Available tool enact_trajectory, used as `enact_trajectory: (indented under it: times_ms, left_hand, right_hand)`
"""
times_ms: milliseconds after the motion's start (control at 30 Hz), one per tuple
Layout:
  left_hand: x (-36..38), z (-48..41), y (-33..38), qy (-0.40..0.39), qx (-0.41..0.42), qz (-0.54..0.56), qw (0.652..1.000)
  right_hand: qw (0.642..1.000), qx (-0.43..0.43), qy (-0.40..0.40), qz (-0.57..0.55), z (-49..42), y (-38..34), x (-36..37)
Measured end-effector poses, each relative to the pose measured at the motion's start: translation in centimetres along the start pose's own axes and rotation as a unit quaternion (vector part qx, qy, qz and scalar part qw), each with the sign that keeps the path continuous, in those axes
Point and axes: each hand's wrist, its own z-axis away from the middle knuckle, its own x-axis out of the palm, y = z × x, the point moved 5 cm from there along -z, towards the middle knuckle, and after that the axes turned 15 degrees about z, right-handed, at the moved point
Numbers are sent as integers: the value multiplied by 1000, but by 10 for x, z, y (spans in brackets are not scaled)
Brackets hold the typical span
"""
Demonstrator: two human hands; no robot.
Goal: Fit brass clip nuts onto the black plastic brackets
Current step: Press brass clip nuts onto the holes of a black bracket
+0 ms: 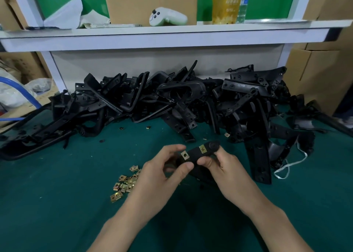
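Both hands hold one black plastic bracket (194,155) above the green mat. My left hand (164,173) grips its near left end, thumb on top beside a brass clip nut (185,155) seated on the bracket. My right hand (227,169) pinches the right part, just below a second fitted brass clip nut (202,149). A heap of loose brass clip nuts (125,182) lies on the mat left of my left hand. A big pile of black brackets (172,99) fills the back of the table.
Stray clip nuts (148,127) lie near the pile. A long black bracket (257,160) and a white string (286,167) lie to the right. A white shelf (164,36) overhangs the back, carrying a game controller (167,17) and bottles. Cardboard boxes (315,76) stand at right.
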Motion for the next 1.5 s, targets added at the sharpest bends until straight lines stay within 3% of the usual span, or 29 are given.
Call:
enact_trajectory:
  times_ms: [267,1000,1500]
  left_hand:
    - [4,3,2,68,43,-36,996]
    - [-2,0,6,39,59,-40,997]
    - [2,3,9,66,74,0,995]
  right_hand:
    - [1000,6,-5,-28,-1,-2,0]
    - [999,-27,10,-29,0,-4,1]
    - [999,-22,32,-33,1,-7,-1]
